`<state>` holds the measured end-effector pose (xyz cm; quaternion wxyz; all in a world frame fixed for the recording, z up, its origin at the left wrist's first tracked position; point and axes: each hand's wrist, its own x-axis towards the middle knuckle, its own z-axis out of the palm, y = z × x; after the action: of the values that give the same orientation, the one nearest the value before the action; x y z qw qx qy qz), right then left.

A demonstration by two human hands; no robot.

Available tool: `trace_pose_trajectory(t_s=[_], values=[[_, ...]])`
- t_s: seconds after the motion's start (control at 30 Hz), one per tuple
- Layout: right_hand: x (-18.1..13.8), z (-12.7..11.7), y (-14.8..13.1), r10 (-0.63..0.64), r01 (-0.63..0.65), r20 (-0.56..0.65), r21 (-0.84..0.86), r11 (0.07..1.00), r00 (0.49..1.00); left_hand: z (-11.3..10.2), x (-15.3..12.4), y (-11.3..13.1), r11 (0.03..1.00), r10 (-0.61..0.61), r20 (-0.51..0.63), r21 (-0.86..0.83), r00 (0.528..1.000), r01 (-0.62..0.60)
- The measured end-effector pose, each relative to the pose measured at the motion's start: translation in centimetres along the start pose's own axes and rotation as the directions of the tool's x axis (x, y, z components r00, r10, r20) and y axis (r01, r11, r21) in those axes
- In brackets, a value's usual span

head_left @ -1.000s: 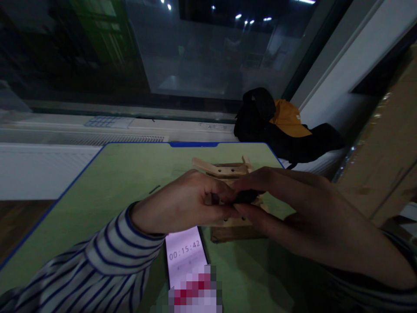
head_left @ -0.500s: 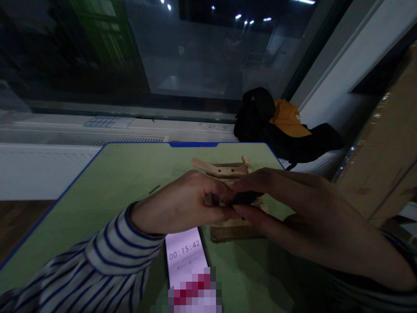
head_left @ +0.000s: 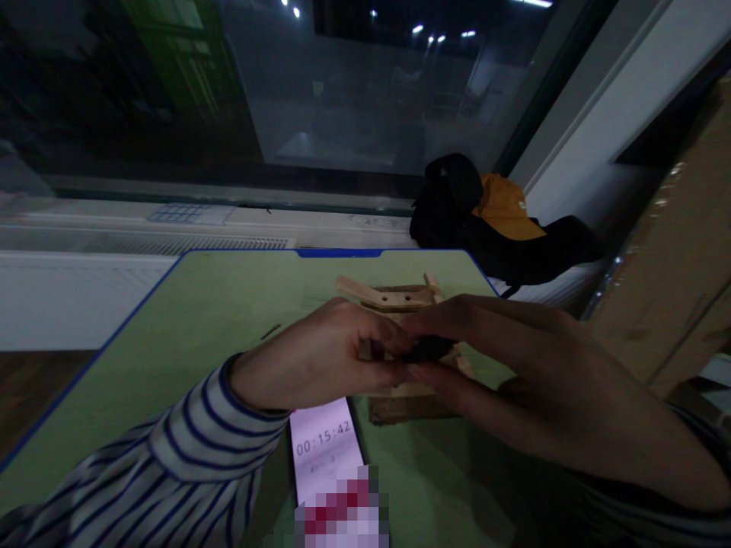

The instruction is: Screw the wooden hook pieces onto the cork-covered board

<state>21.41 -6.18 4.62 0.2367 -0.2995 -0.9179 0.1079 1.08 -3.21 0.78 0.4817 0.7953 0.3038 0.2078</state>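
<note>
A small wooden model made of pale slats with holes stands on the green mat. My left hand is curled closed against the model's near side, fingers gripping it. My right hand meets it from the right, its fingers pinched on a small dark piece held against the wood. Both hands hide most of the model's middle. My left sleeve is white with blue stripes.
A phone showing a timer of 00:15:42 lies on the mat just below my hands. A black bag with an orange cap sits on the sill at the back right. A cardboard box stands at the right. A dark window lies beyond.
</note>
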Motion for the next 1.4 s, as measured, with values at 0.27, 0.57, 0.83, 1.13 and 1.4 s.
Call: trace_pose_trajectory(t_s=[0.27, 0.57, 0.83, 1.13, 1.4], values=[[0.03, 0.18, -0.15, 0.025, -0.025, -0.003, -0.018, 1.0, 1.0, -0.13, -0.07, 0.27, 0.993, -0.002, -0.023, 0.119, 1.0, 0.004], [0.05, 0.16, 0.08, 0.01, -0.01, 0.008, -0.007, 1.0, 1.0, -0.08, -0.06, -0.04, 0.999, 0.004, 0.005, 0.054, 1.0, -0.004], [0.0, 0.15, 0.01, 0.032, -0.032, -0.01, -0.021, 0.999, 0.999, -0.04, -0.07, 0.12, 0.994, 0.0, -0.029, 0.114, 1.0, 0.003], [0.09, 0.17, 0.01, -0.007, 0.007, 0.007, -0.057, 0.998, 1.0, -0.07, -0.01, 0.01, 0.998, 0.006, 0.007, 0.055, 1.0, -0.006], [0.11, 0.15, 0.1, 0.032, -0.032, 0.006, -0.04, 0.999, 0.999, -0.08, -0.04, 0.07, 0.99, 0.016, -0.022, 0.139, 1.0, -0.013]])
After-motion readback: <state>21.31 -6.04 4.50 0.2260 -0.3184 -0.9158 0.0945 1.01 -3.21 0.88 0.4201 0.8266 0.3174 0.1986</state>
